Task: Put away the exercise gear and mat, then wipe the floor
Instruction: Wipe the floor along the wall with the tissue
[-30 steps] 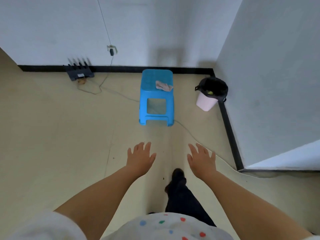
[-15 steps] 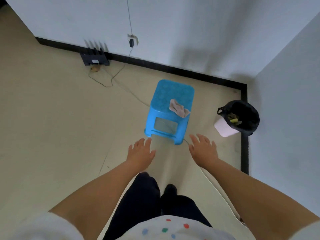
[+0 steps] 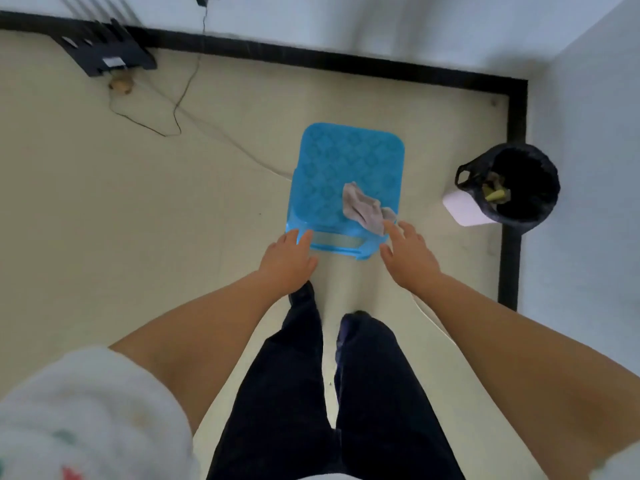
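Standing on the floor: one blue stool, one lined bin, one rag on the stool's near right corner; left hand and right hand spread, empty, right fingertips beside the rag

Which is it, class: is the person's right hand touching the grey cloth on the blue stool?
Cannot tell. In the head view the right hand has fingertips overlapping the cloth edge on the stool; height is hidden.

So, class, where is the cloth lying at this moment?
In the head view, the cloth lies crumpled on the blue stool, at its near right corner, just beyond the right hand.
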`<state>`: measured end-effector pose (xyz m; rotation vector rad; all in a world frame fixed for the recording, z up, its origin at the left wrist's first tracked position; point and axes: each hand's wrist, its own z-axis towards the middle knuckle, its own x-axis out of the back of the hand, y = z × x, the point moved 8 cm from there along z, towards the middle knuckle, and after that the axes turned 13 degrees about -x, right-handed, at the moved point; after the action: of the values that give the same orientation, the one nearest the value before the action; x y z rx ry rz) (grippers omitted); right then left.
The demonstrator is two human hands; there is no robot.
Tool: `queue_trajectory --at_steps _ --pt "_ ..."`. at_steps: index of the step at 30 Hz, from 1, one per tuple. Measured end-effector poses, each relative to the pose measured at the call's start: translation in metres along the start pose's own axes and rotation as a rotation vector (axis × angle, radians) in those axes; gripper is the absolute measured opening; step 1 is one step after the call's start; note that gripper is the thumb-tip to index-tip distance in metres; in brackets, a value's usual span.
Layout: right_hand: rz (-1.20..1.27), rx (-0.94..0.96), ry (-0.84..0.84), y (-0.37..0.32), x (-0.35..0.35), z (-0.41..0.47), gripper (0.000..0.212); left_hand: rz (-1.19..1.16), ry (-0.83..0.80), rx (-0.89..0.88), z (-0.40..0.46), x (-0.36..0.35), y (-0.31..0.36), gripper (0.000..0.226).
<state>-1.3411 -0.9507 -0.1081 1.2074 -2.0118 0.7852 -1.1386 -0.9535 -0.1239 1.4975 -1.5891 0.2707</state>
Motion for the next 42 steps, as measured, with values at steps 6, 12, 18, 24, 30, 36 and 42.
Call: queue_trajectory --at_steps 6,12,18,24,30,36,42 --pt "-0.090 0.110 0.024 -0.022 -0.033 0.097 0.046 0.010 0.014 -0.066 0.093 -0.019 -0.017 0.057" --pt "-0.169 0.104 0.033 -0.011 -0.081 0.158 0.048 0.078 0.030 -0.075 0.145 -0.081 -0.051 0.058" --pt "-0.228 0.261 0.146 -0.002 -0.094 0.184 0.042 0.223 0.098 -0.129 0.149 -0.116 -0.073 0.079" --pt "-0.255 0.262 -0.024 -0.023 -0.076 0.199 0.040 0.181 -0.053 -0.066 0.149 -0.111 -0.071 0.077" --pt "-0.255 0.304 -0.039 -0.070 -0.026 0.148 0.026 0.012 -0.009 0.104 0.124 -0.037 -0.055 0.040" --pt "-0.289 0.446 -0.025 -0.112 0.007 0.051 0.025 -0.212 0.154 0.338 0.016 0.021 -0.048 0.035" --pt "-0.343 0.643 -0.024 -0.156 -0.003 -0.040 0.031 -0.449 0.414 0.616 -0.146 -0.003 -0.064 0.035"
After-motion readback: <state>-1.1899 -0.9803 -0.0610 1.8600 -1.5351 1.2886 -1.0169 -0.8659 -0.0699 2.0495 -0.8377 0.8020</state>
